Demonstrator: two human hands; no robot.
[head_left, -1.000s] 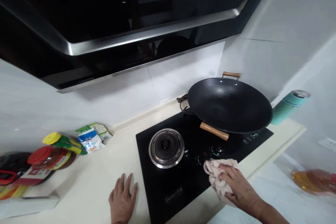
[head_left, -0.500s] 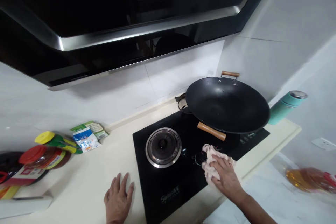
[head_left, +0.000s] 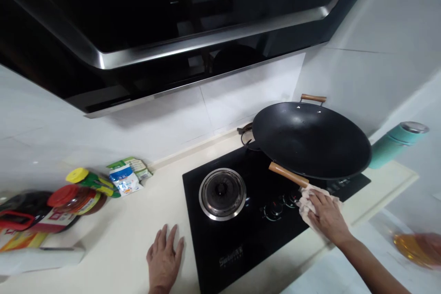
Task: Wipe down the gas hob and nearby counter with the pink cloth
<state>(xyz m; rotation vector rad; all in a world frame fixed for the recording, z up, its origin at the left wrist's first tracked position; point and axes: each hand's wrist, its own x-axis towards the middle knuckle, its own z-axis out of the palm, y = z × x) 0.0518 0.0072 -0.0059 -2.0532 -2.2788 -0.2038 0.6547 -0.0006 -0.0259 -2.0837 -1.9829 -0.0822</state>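
My right hand [head_left: 328, 215] holds a pale pink cloth [head_left: 304, 206] down on the black glass gas stove [head_left: 248, 234], at its front edge. The cloth lies just below the wooden near handle [head_left: 288, 175] of a large black wok [head_left: 310, 142] and beside the right control knob [head_left: 291, 198]. The left control knob [head_left: 274, 210] is uncovered. Palm down with fingers spread, my left hand [head_left: 164, 257] rests on the cream countertop [head_left: 131, 234] left of the stove, holding nothing.
A burner [head_left: 222, 194] stands uncovered on the stove's left. A green thermos [head_left: 396, 144] is right of the wok. Seasoning packets [head_left: 126, 179], a yellow-capped bottle [head_left: 93, 181] and a red-lidded jar [head_left: 77, 200] sit at left. The range hood [head_left: 213, 66] hangs above.
My right hand has slid the cloth rightward along the stove front, uncovering the control knobs. My left hand stays flat on the counter. The view has shifted slightly.
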